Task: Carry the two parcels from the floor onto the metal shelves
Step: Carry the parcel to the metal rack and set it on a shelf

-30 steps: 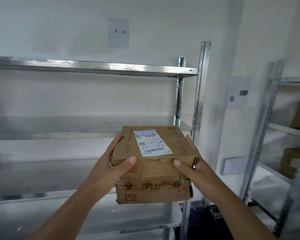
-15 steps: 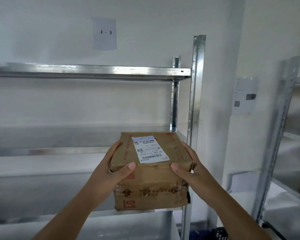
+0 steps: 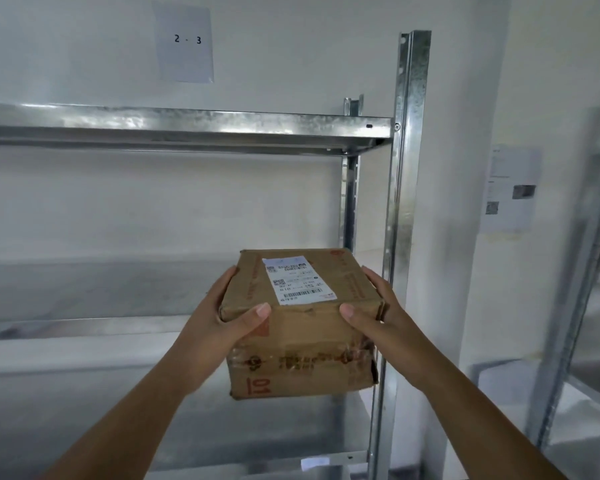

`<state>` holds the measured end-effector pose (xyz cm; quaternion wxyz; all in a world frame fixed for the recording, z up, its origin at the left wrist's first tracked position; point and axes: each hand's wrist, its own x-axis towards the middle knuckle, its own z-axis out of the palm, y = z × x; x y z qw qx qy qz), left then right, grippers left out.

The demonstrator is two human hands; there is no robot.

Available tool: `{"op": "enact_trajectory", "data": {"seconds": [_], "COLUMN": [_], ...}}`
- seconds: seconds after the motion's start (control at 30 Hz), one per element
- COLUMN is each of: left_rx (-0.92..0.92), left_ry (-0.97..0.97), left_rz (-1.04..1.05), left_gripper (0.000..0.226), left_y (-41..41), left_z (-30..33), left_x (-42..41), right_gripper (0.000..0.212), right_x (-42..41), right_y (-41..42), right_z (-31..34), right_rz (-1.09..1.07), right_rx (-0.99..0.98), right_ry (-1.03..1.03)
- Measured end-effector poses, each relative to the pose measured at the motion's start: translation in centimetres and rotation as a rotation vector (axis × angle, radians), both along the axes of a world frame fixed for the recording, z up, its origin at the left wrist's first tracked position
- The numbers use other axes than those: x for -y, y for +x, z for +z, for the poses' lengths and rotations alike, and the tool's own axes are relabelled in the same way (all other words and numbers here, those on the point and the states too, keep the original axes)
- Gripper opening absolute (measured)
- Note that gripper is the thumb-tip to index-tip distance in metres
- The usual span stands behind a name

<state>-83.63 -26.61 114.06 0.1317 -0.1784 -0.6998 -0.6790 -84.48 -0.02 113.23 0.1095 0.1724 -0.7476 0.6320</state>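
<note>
You hold the parcel [image 3: 300, 323] in the air between both hands, your left hand [image 3: 222, 327] clasped on its left side and your right hand [image 3: 381, 327] on its right, each thumb pressed on the near top edge. It hangs in front of the shelves [image 3: 187, 126], level with the middle tier and just left of the front post [image 3: 407, 168]. Its white label [image 3: 297, 280] faces up, and a paper marked "2 - 3" [image 3: 184, 41] is on the wall above.

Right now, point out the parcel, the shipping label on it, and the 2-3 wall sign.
parcel [image 3: 302, 355], head view, front face
shipping label [image 3: 297, 280], head view, label's middle
2-3 wall sign [image 3: 185, 41], head view, sheet's middle
</note>
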Motion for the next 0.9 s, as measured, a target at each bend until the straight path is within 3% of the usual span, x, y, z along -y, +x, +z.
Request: {"op": "enact_trajectory", "data": {"seconds": [0.13, 0.33, 0.5, 0.73, 0.9], "left_rx": [-0.026, -0.034, -0.02, 0.067, 0.145], "left_ry": [-0.012, -0.051, -0.062, -0.075, -0.063], "left_rz": [-0.022, -0.062, -0.044, -0.019, 0.05], "left_gripper": [0.04, 0.045, 0.031, 0.04, 0.025], "left_y": [-4.8, -11.8, -17.1, -22.5, -24.9], "left_z": [1.8, 4.1, 4.5, 3.3, 3.1], "left_x": [0.6, 1.0, 0.9, -1.0, -3.0], "right_gripper": [0.08, 0.069, 0.067, 0.065, 0.06], "right_x": [1.1, 1.9, 1.9, 0.9, 0.3], "right_y": [-4.6, -11.3, -16.1, -21.2, -23.9], "right_z": [2.0, 4.7, 5.1, 4.3, 3.3], "right_rz": [-0.014, -0.03, -0.031, -0.052, -0.087], "right_rx": [-0.016, -0.004, 0.022, 0.109, 0.153], "right_ry": [0.008, -0.025, -0.046, -0.098, -0.132]}}
